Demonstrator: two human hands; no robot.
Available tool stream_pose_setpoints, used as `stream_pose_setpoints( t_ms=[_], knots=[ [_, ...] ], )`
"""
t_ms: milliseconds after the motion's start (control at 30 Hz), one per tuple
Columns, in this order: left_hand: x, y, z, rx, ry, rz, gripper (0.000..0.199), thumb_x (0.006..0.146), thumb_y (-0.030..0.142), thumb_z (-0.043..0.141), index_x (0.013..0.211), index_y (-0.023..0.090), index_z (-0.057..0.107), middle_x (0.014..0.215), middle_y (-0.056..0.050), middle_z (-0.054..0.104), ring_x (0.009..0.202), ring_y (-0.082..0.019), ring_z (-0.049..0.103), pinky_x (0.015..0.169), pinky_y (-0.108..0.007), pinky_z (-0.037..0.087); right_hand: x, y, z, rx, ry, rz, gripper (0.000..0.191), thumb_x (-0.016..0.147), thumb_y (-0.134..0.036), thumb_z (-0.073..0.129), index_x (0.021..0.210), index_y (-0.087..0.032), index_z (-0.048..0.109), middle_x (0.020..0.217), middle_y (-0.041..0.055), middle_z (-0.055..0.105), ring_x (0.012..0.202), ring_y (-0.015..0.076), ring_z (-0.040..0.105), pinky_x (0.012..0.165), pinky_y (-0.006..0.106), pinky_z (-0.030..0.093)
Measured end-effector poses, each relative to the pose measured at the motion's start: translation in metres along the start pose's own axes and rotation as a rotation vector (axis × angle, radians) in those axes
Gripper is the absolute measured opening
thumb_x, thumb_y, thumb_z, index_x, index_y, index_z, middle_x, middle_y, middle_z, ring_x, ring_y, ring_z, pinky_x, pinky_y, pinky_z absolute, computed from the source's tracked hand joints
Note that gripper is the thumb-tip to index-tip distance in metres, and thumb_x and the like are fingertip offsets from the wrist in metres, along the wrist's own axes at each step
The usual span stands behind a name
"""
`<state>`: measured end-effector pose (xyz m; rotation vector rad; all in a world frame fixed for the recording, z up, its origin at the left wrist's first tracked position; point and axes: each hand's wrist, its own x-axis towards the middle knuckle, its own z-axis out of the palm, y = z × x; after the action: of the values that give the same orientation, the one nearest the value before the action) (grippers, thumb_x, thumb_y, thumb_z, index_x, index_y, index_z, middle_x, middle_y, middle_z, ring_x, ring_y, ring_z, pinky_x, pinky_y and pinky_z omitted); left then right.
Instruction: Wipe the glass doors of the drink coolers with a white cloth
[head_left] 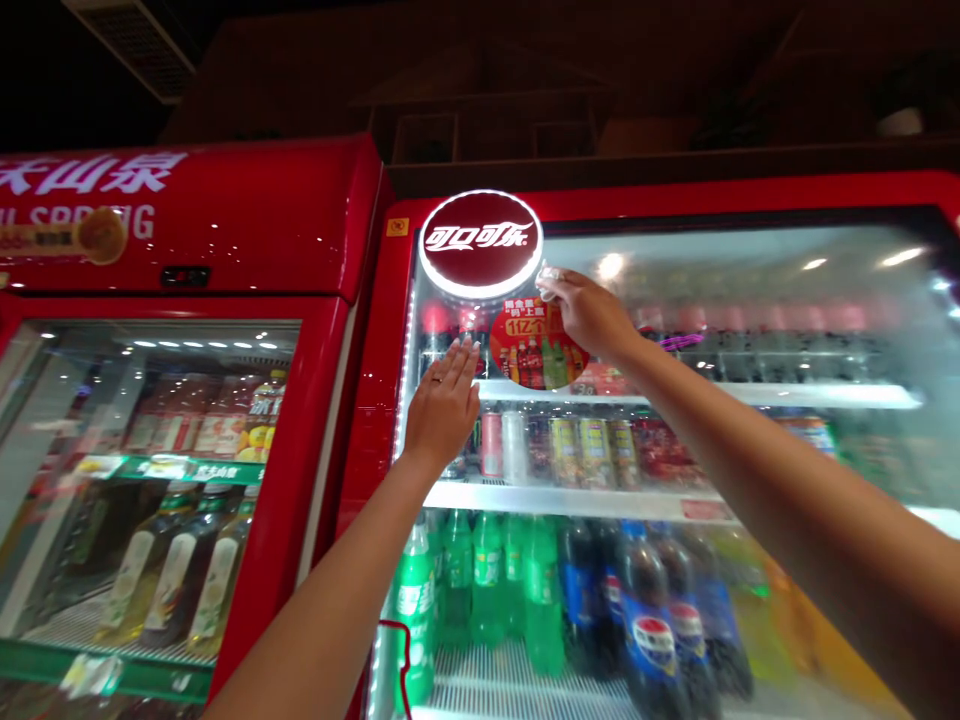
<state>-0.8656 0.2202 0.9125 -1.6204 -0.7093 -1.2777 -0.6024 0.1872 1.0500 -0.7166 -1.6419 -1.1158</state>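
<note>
A red fridge with a glass door (720,280) stands before me. My left hand (444,402) lies against the glass with its fingers stretched out, a ring on one of them. Higher and to the right, my right hand (589,305) is closed on a crumpled white tissue (550,277). That tissue is at the right edge of a round lit sign (480,243) with white lettering. Just below the right hand is a round red sticker (536,345) picturing bottles. The right palm is turned away and hidden.
Behind the glass are shelves with cans (592,450), green bottles (487,565) and dark cola bottles (652,625). To the left stands another red fridge (330,220) holding bottles with pale labels (176,570). A vent (135,40) is overhead.
</note>
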Motion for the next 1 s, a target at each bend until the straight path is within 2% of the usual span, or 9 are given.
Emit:
stream_pose_setpoints(
  t_ms=[100, 167, 267, 367, 533, 633, 800, 900, 1000],
  knots=[
    [0.0, 0.001, 0.001, 0.015, -0.001, -0.003, 0.058, 0.11, 0.018, 0.037, 0.169, 0.015, 0.042, 0.176, -0.01, 0.042, 0.166, -0.025, 0.036, 0.137, -0.049, 0.036, 0.001, -0.014, 0.014, -0.027, 0.051, 0.049, 0.055, 0.102, -0.014, 0.039, 0.149, -0.021, 0.067, 0.16, 0.0141, 0.062, 0.15, 0.0351, 0.056, 0.123, 0.056, 0.051],
    [0.0, 0.002, 0.002, 0.014, -0.006, 0.002, 0.06, 0.11, 0.018, 0.038, 0.17, 0.016, 0.04, 0.177, -0.01, 0.04, 0.166, -0.024, 0.035, 0.137, -0.049, 0.036, -0.004, -0.021, 0.019, -0.03, 0.064, 0.02, 0.056, 0.101, -0.013, 0.039, 0.149, -0.023, 0.067, 0.16, 0.0127, 0.062, 0.15, 0.0353, 0.056, 0.122, 0.057, 0.052],
    [-0.001, 0.001, 0.001, 0.013, -0.019, 0.007, 0.061, 0.11, 0.018, 0.037, 0.171, 0.017, 0.037, 0.178, -0.009, 0.038, 0.167, -0.024, 0.033, 0.138, -0.049, 0.035, -0.016, -0.021, 0.016, -0.036, 0.01, -0.048, 0.056, 0.1, -0.013, 0.042, 0.147, -0.028, 0.069, 0.16, 0.0095, 0.062, 0.146, 0.0362, 0.06, 0.117, 0.058, 0.055],
    [-0.001, 0.001, 0.0, 0.016, -0.037, 0.012, 0.06, 0.111, 0.018, 0.036, 0.171, 0.015, 0.036, 0.179, -0.009, 0.036, 0.168, -0.023, 0.03, 0.139, -0.048, 0.032, -0.023, -0.019, 0.01, -0.064, -0.028, -0.045, 0.057, 0.099, -0.012, 0.042, 0.146, -0.029, 0.07, 0.161, 0.0088, 0.062, 0.144, 0.037, 0.062, 0.114, 0.058, 0.058],
    [-0.001, 0.002, -0.001, 0.029, -0.048, 0.013, 0.06, 0.111, 0.018, 0.034, 0.171, 0.014, 0.035, 0.18, -0.01, 0.034, 0.169, -0.022, 0.026, 0.139, -0.047, 0.03, -0.014, -0.033, 0.022, -0.066, 0.079, 0.001, 0.066, 0.093, -0.007, 0.045, 0.153, -0.025, 0.064, 0.162, 0.0093, 0.061, 0.15, 0.0343, 0.057, 0.121, 0.055, 0.053],
    [-0.002, 0.002, -0.002, 0.035, -0.055, 0.01, 0.059, 0.111, 0.018, 0.034, 0.17, 0.013, 0.035, 0.18, -0.01, 0.035, 0.169, -0.022, 0.026, 0.139, -0.047, 0.031, -0.016, -0.043, 0.028, -0.071, 0.081, -0.026, 0.07, 0.088, -0.003, 0.046, 0.153, -0.022, 0.063, 0.163, 0.0099, 0.06, 0.151, 0.0325, 0.056, 0.124, 0.053, 0.05],
    [-0.002, 0.002, -0.003, 0.019, -0.05, 0.006, 0.059, 0.111, 0.019, 0.035, 0.17, 0.015, 0.035, 0.18, -0.009, 0.034, 0.169, -0.022, 0.027, 0.139, -0.047, 0.031, -0.032, -0.036, 0.017, -0.062, -0.028, -0.129, 0.074, 0.086, 0.001, 0.047, 0.154, -0.024, 0.064, 0.164, 0.0097, 0.059, 0.148, 0.0334, 0.059, 0.121, 0.054, 0.054],
    [-0.002, 0.002, -0.002, -0.001, -0.043, 0.01, 0.06, 0.111, 0.019, 0.035, 0.171, 0.014, 0.034, 0.18, -0.01, 0.034, 0.169, -0.022, 0.027, 0.139, -0.047, 0.031, -0.03, -0.03, 0.013, -0.077, -0.016, -0.066, 0.07, 0.09, -0.001, 0.046, 0.153, -0.024, 0.066, 0.163, 0.0117, 0.06, 0.146, 0.037, 0.062, 0.117, 0.058, 0.056],
    [-0.002, 0.001, -0.002, -0.025, -0.034, 0.017, 0.062, 0.111, 0.019, 0.035, 0.173, 0.018, 0.03, 0.18, -0.008, 0.036, 0.169, -0.023, 0.027, 0.139, -0.05, 0.032, -0.02, -0.034, 0.02, -0.067, 0.035, -0.025, 0.069, 0.09, -0.002, 0.049, 0.152, -0.025, 0.067, 0.163, 0.0111, 0.06, 0.145, 0.0381, 0.062, 0.12, 0.059, 0.054]
  ],
)
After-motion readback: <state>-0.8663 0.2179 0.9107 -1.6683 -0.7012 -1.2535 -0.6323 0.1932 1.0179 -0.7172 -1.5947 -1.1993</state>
